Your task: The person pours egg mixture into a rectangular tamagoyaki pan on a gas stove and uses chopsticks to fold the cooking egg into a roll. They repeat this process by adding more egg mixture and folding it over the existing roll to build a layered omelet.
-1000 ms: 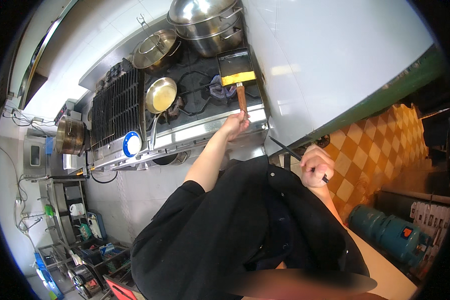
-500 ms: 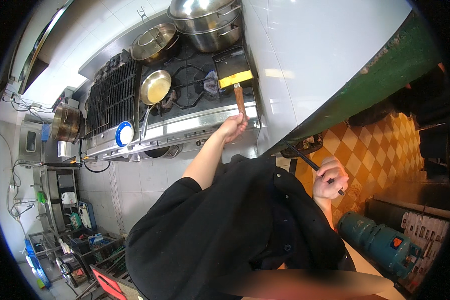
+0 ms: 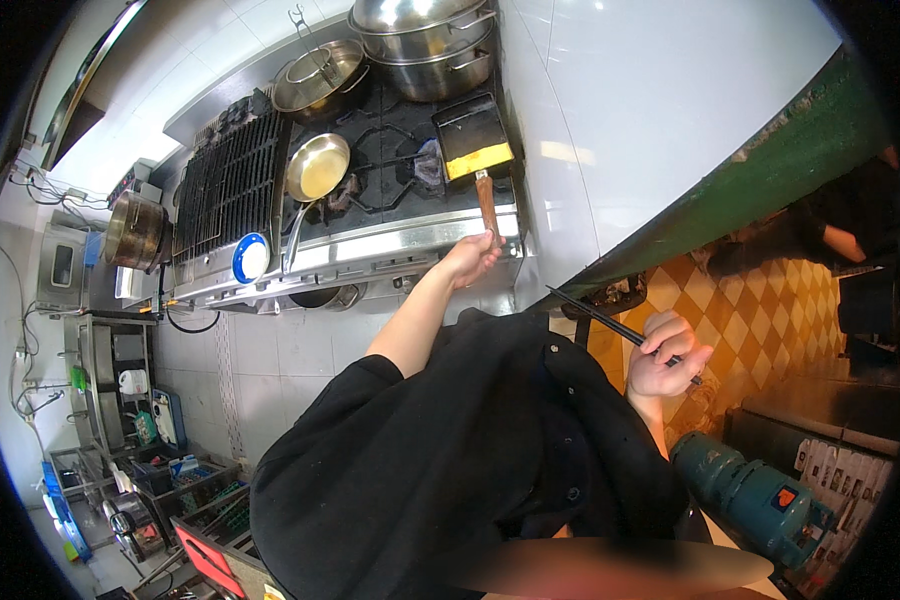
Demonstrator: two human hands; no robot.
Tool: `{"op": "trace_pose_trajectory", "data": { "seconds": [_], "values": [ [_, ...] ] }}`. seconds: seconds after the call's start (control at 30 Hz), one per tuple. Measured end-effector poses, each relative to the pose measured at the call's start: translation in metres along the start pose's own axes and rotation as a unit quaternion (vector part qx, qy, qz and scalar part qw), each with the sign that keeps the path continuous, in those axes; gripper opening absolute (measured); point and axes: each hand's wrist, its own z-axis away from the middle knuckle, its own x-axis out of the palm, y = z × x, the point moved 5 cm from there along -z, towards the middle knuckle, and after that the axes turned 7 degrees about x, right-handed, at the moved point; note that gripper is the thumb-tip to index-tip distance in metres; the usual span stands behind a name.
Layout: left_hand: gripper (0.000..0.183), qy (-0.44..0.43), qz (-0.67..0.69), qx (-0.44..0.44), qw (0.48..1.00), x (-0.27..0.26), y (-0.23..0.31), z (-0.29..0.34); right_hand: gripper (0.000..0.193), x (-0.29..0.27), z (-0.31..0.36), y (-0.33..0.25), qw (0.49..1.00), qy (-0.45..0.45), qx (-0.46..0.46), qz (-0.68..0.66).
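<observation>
My left hand (image 3: 472, 260) is closed around the brown wooden handle of a dark rectangular omelette pan (image 3: 470, 124) at the stove's right end. Inside, a rolled yellow omelette (image 3: 479, 161) lies along the side nearest the handle, and the rest of the pan's base looks bare. To the right and apart from the stove, my right hand (image 3: 670, 358) grips long black chopsticks (image 3: 602, 318). Their tips point up and left, toward the wall's edge, touching no food.
A small frying pan (image 3: 337, 150) with pale yellow liquid sits left of the omelette pan, near a blue-rimmed white bowl (image 3: 251, 258). Large steel pots (image 3: 425, 75) stand behind. A white wall (image 3: 610, 130) borders the right; gas cylinders (image 3: 750, 495) stand lower right.
The view has shifted slightly. My left hand keeps its hold on the pan handle. The fingers of my right hand have shifted on the chopsticks. At far right, another person's forearm has come into view.
</observation>
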Motion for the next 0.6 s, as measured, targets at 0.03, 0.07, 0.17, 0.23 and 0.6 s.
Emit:
{"op": "trace_pose_trajectory", "data": {
  "seconds": [0.03,0.07,0.17,0.23,0.6],
  "values": [
    [0.034,-0.005,0.005,-0.002,1.0,-0.004,-0.002,-0.001,0.057,0.001,0.0,0.0,1.0,-0.001,0.001,-0.003],
    [0.034,-0.004,0.005,0.004,1.0,-0.008,-0.004,-0.003,0.057,0.003,-0.001,0.0,1.0,-0.002,0.002,-0.007],
    [0.035,0.0,0.005,0.013,1.0,-0.007,-0.002,-0.004,0.058,0.003,-0.001,-0.002,1.0,0.009,0.011,-0.016],
    [0.037,0.011,0.006,0.012,1.0,-0.007,0.008,0.002,0.061,-0.002,0.002,-0.004,0.999,0.03,0.024,-0.029],
    [0.031,0.05,0.005,0.051,0.997,-0.035,0.045,-0.03,0.06,0.009,0.001,-0.023,1.0,0.016,0.001,-0.011]
  ]
}}
